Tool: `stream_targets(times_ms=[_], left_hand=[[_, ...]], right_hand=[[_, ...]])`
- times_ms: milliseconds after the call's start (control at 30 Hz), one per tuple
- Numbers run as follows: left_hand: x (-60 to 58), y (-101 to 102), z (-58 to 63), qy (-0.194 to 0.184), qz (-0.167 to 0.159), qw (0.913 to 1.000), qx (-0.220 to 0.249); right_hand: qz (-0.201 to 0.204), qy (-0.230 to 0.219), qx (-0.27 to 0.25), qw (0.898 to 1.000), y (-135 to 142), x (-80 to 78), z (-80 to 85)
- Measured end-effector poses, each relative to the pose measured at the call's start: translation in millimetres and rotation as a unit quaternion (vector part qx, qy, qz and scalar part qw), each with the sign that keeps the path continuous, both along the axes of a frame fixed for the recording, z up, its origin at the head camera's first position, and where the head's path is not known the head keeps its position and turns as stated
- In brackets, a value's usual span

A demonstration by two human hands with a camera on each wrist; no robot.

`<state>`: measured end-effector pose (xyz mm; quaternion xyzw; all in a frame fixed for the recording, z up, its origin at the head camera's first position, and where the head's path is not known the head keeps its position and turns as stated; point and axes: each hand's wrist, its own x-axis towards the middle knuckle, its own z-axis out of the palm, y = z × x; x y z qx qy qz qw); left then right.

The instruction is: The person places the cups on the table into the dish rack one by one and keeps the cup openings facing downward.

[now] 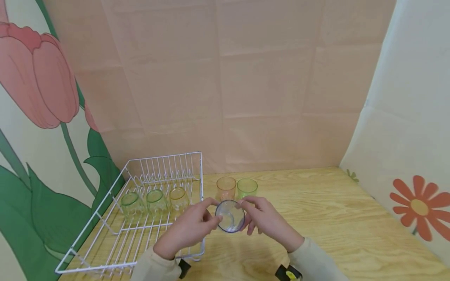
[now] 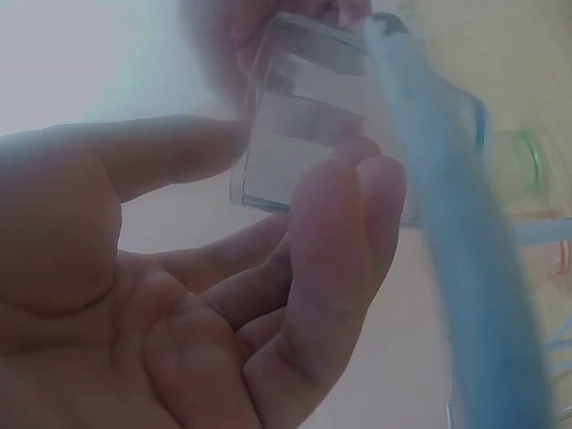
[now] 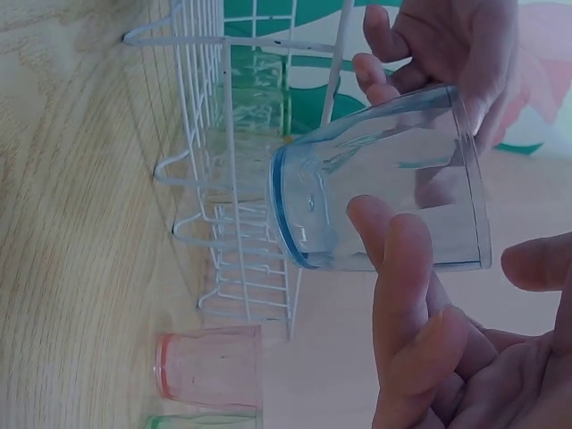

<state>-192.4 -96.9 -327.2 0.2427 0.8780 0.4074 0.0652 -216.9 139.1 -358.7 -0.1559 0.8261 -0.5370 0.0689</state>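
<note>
A clear drinking glass with a bluish tint (image 1: 230, 216) is held between both hands above the table, its mouth facing up. My left hand (image 1: 191, 222) grips it from the left, thumb on the near side of the rim and fingers along the wall. My right hand (image 1: 268, 220) holds its right side between thumb and fingers. In the right wrist view the glass (image 3: 384, 188) shows a blue ring round its base. Behind it on the table stand a reddish glass (image 1: 226, 186) and a green glass (image 1: 247, 186), side by side.
At the left is a white wire dish rack (image 1: 140, 234). Inside it a green glass (image 1: 132, 205), a yellow-green glass (image 1: 156, 203) and a yellow glass (image 1: 178, 199) stand in a row. The wooden table (image 1: 351, 226) meets a wall sheet (image 1: 281, 144) behind.
</note>
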Motion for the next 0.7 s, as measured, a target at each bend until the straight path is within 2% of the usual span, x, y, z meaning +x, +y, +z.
stream_targets(times_ms=[167, 433, 700], left_hand=[[0.3, 1.3, -2.1, 0.017, -0.007, 0.9998, -0.003], [0.0, 2.5, -4.1, 0.012, -0.03, 0.9995, 0.001], [0.9, 3.1, -5.6, 0.024, -0.041, 0.9988, -0.016]], right_hand=[[-0.016, -0.009, 0.002, 1.0, 0.9, -2.2, -1.3], [-0.046, -0.034, 0.015, 0.998, -0.4, -1.9, -1.0], [-0.046, -0.027, 0.06, 0.997, -1.3, -2.4, -3.7]])
